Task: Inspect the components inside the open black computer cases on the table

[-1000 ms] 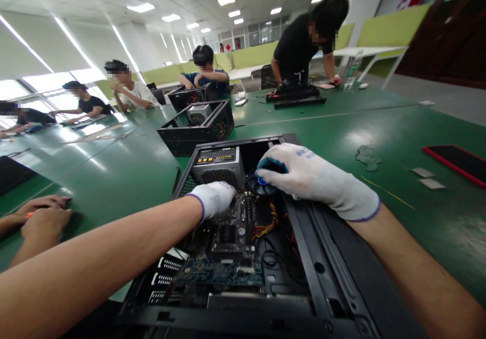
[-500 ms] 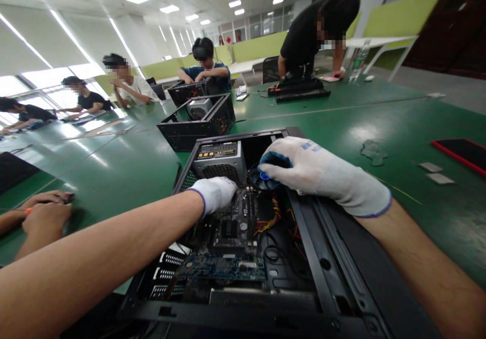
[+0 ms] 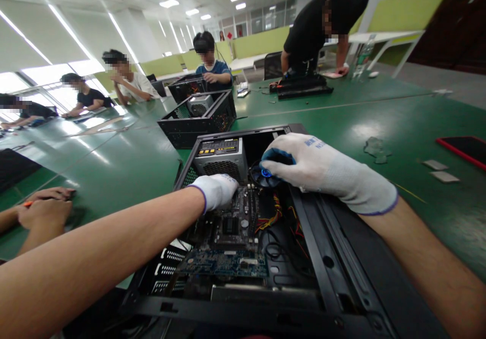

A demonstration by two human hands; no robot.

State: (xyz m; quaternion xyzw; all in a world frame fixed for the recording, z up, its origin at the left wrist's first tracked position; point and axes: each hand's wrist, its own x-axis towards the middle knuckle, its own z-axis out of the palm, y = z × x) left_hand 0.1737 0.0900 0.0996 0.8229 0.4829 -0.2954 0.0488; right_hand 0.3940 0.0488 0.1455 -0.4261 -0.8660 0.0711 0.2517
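Observation:
In front of me an opened black computer case (image 3: 326,260) lies on the green table. My right hand (image 3: 299,159), in a white glove with blue fingertips, pinches a round black cooling fan (image 3: 261,178) with a blue centre, holding it above the case. My left hand (image 3: 218,192), also gloved, reaches in over the motherboard (image 3: 231,222), close to the power supply (image 3: 222,159); its fingertips are hidden behind the glove's back. Red and yellow cables (image 3: 273,215) run beside the motherboard. A blue circuit card (image 3: 224,263) sits nearer to me.
A second opened case (image 3: 197,118) stands behind mine. To the left rest another person's hands (image 3: 45,210). A red-edged black tablet-like object (image 3: 465,149), pale flat pieces (image 3: 444,177) and crumpled clear plastic (image 3: 375,149) lie at right. Several people work around the table.
The view has shifted slightly. Both my hands keep almost the same places, the right still on the fan. The person behind the far case has lowered one arm and sits more upright.

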